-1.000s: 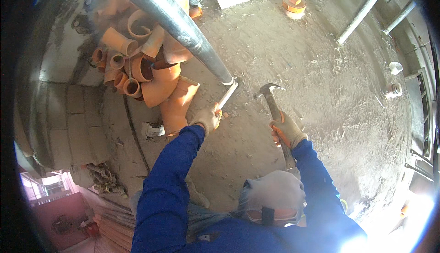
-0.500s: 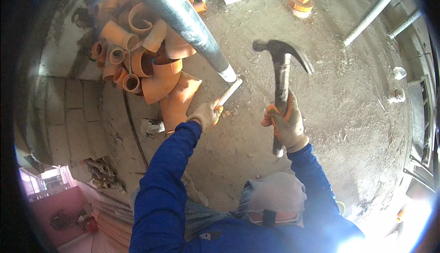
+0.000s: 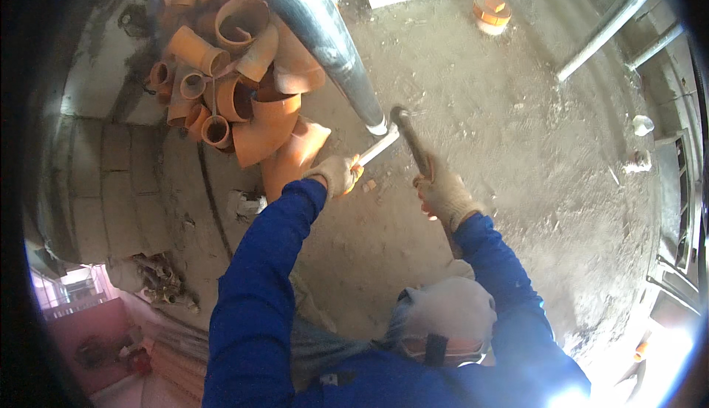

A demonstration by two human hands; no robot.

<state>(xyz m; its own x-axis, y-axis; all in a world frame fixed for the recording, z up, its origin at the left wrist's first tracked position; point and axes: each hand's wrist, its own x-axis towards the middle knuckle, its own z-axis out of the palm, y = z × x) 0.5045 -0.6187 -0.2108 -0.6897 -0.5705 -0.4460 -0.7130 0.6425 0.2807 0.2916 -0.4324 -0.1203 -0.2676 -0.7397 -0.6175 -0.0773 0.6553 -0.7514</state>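
Observation:
My left hand, in a work glove with orange patches, is closed round one end of a pale stick. The stick's far end meets the foot of a slanting grey metal post. In my gloved right hand is a claw hammer, gripped by its dark handle. Its head is down close to the stick's far end, slightly blurred; whether they touch I cannot tell.
Several orange pipe elbows and fittings are heaped left of the post. An orange round cap sits on the dusty concrete floor farther off. More metal posts slant at the far right. A dark cable runs along the left.
The hammer has swung down and left, from upright and apart to beside the stick's far end. My left hand keeps its hold on the stick, barely shifted.

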